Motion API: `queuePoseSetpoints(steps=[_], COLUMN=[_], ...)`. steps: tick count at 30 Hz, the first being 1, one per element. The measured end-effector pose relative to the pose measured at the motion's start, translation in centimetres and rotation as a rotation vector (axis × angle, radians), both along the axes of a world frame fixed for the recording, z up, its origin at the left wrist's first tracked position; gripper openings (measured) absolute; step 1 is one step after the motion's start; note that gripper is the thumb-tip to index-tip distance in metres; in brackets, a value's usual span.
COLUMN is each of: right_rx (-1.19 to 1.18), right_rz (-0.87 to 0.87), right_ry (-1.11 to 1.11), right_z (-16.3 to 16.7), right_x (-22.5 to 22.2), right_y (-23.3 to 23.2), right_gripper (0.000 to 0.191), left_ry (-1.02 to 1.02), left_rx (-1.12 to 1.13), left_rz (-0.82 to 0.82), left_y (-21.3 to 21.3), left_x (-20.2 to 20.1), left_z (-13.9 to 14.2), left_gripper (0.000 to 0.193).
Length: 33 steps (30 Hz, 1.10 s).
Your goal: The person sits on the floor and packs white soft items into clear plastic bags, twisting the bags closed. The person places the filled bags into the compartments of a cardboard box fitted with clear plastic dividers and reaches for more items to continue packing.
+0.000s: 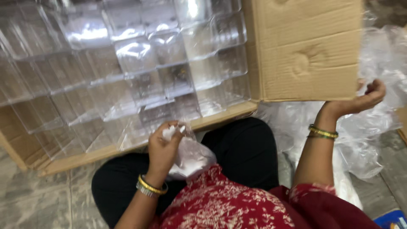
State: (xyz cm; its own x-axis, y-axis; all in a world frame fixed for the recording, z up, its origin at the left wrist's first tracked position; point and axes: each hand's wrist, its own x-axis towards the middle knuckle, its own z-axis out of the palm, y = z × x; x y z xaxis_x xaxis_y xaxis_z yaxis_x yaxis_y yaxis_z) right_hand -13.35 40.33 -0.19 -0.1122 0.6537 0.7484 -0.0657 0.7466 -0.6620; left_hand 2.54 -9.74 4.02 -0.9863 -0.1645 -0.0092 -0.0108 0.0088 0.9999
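Seated on the tiled floor, black-clad knees toward 12 o'clock. Your left hand sits low centre, fingers curled and pinching a small clear plastic bag with something white bunched at its top; the bag hangs over your lap against the red patterned garment. Gold bangles on that wrist.

Your right hand is raised at 3 o'clock, palm up, fingers bent loosely inward; you cannot tell whether they grip anything, though crinkled clear plastic wrap lies right behind and below it. Green and gold bangles on that wrist.

At 12 o'clock, a wide brown cardboard carton lies open on its side, packed with rows of clear, square plastic containers stacked like a grid, glare on several. Its plain brown flap, dented near the middle, stands up at 1 o'clock, just left of your right hand.

At 5 o'clock, a blue corner of some package shows; detail too small to tell.
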Motion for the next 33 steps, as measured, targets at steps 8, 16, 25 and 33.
queuePoseSetpoints(steps=[8, 16, 25, 33], right_rx=[-0.04, 1.005, 1.006, 0.56], right_rz=[0.71, 1.226, 0.883, 0.289], right_ry=[0.187, -0.176, -0.57, -0.132], right_z=[5.0, 5.9, 0.4, 4.2], right_x=[7.7, 13.3, 10.1, 10.0], right_y=[-17.1, -29.9, -30.6, -9.0], right_gripper=[0.038, 0.035, 0.038, 0.024], left_ry=[0.164, 0.199, 0.087, 0.141], left_rx=[0.138, 0.032, 0.182, 0.211], left_rz=[-0.041, 0.118, 0.129, 0.069], left_y=[0.0, -1.1, -3.0, -3.3], left_x=[0.8, 1.0, 1.0, 1.0], left_z=[-0.6, 0.5, 0.2, 0.2], left_gripper=[0.023, 0.025, 0.017, 0.018])
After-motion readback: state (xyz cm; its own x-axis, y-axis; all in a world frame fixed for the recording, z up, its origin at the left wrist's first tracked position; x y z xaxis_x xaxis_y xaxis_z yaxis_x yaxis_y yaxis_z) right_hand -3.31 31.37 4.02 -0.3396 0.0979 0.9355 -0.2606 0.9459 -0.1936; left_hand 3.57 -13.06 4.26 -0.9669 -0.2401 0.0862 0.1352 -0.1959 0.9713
